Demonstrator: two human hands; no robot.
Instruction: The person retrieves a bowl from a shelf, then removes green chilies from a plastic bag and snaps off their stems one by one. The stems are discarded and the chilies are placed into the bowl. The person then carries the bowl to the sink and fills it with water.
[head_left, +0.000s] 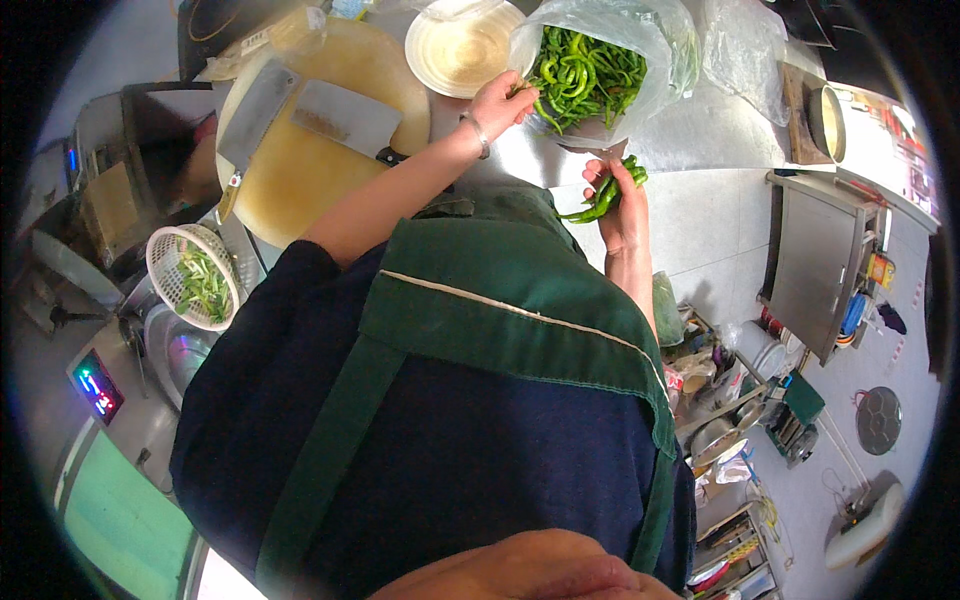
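Note:
Long green chili peppers (581, 71) fill a clear plastic bag (652, 45) whose mouth faces me on the steel counter. At the left edge of the bag, my left hand (499, 105), with a metal bracelet on the wrist, pinches a green pepper (545, 114). My right hand (619, 199) is below the bag, in front of the counter's edge, and holds several green peppers (606, 196). A cream-coloured plate (465, 46) lies just beyond my left hand; its surface looks stained or wet.
On a round chopping board (300, 180) at the left lie two cleavers (259, 112), (349, 116). A white plastic colander (225, 255) holds green vegetable pieces. Another clear bag (742, 52) and a round pan (827, 124) are at the right. A steel cabinet (810, 255) stands below.

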